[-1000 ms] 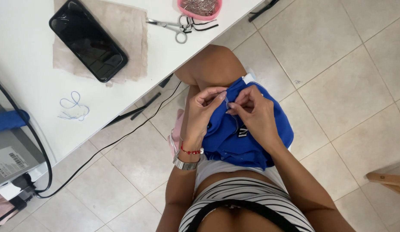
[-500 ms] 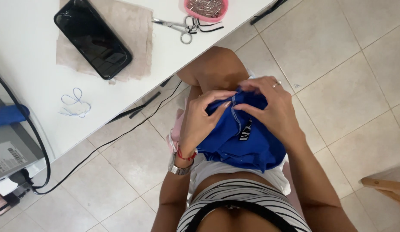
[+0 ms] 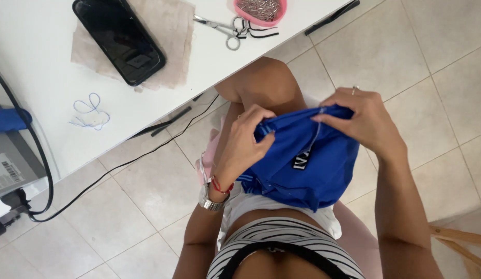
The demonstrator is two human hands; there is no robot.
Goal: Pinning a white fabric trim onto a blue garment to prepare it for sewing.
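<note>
A blue garment point(image 3: 307, 165) lies bunched in the lap of the seated person, over the thighs and just below the raised knee. A small dark label with pale marks point(image 3: 301, 161) sits near its middle, tilted, and pale stripes show along the left fold.

The left hand point(image 3: 245, 142) has its fingers curled into the cloth's left edge, closed on the fabric, wrist bent inward; a silver watch point(image 3: 212, 202) and a red string bracelet point(image 3: 222, 186) circle that wrist. The right hand point(image 3: 362, 121) comes in from the other side, thumb and fingers pinched on the garment's top edge, a ring point(image 3: 355, 89) on one finger. The two hands are apart, with the cloth stretched between them.

Beyond the knee stands a white table point(image 3: 54, 88). On it lies a black phone point(image 3: 119, 39), face up on a beige scrap of cloth point(image 3: 173, 31). Silver scissors point(image 3: 222, 28) lie just beside a pink dish of pins point(image 3: 261, 10). A loop of blue thread point(image 3: 88, 111) rests nearer the table's front edge. At the left edge a grey machine bears a white barcode sticker point(image 3: 5, 175), and a black cable point(image 3: 121, 165) trails across the tiled floor point(image 3: 437, 46).
</note>
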